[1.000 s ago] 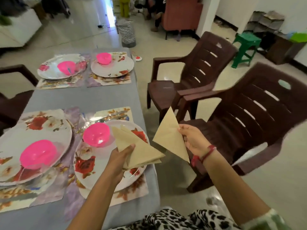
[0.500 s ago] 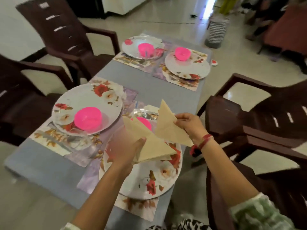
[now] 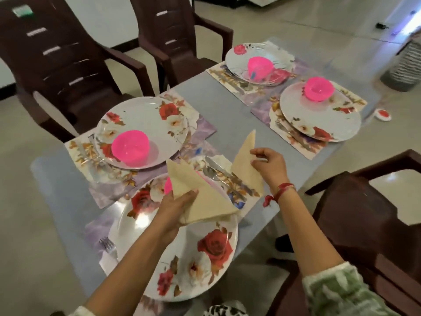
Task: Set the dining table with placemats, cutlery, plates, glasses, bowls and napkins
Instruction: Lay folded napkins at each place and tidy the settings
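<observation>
One napkin lowered to placemat — right fingers pinch it, left fingers clamp stack.

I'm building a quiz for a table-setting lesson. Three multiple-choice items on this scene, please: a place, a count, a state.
1. Where is the single napkin in the right hand?
A. on a chair
B. just right of the nearest plate
C. in a far bowl

2. How many pink bowls show?
A. two
B. four
C. six

3. What is the left hand doing?
A. hanging empty
B. lifting a fork
C. gripping the napkin stack

Answers: B, it hangs beside that plate's cutlery; B, one per plate, the nearest half hidden; C, its fingers curl round the stack.
</observation>
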`<state>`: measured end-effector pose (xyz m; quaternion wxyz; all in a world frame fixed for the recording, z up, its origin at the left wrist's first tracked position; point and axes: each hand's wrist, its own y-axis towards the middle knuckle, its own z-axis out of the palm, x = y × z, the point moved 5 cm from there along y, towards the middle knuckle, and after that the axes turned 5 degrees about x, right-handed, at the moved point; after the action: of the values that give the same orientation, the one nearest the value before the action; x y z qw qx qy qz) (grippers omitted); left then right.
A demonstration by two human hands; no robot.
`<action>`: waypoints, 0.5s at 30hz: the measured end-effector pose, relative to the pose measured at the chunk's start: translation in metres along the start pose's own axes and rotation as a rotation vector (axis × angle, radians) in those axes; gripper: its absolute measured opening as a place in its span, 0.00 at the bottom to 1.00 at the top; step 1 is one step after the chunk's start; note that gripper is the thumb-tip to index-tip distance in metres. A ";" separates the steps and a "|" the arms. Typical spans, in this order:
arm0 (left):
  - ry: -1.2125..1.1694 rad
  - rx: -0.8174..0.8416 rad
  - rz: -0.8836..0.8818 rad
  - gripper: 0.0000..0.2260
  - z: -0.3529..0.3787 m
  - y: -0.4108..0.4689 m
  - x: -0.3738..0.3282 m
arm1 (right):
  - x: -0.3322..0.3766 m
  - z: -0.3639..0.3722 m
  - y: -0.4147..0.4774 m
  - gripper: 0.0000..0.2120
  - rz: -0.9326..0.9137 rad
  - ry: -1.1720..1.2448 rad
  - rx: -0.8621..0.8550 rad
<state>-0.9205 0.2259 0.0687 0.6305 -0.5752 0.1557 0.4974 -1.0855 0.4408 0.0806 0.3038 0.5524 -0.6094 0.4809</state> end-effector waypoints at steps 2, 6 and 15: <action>-0.033 -0.018 0.030 0.14 0.013 0.005 -0.005 | 0.002 0.003 0.012 0.15 -0.061 -0.058 0.055; -0.054 -0.075 0.057 0.07 0.028 0.015 -0.010 | 0.011 -0.006 0.044 0.14 -0.176 -0.161 0.047; -0.006 -0.138 0.058 0.08 0.033 0.022 -0.005 | 0.023 0.026 0.096 0.11 -0.707 -1.044 0.039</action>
<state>-0.9528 0.2493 0.0700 0.5752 -0.6112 0.1358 0.5265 -1.1790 0.4006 0.0680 0.0966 0.8878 -0.4491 0.0294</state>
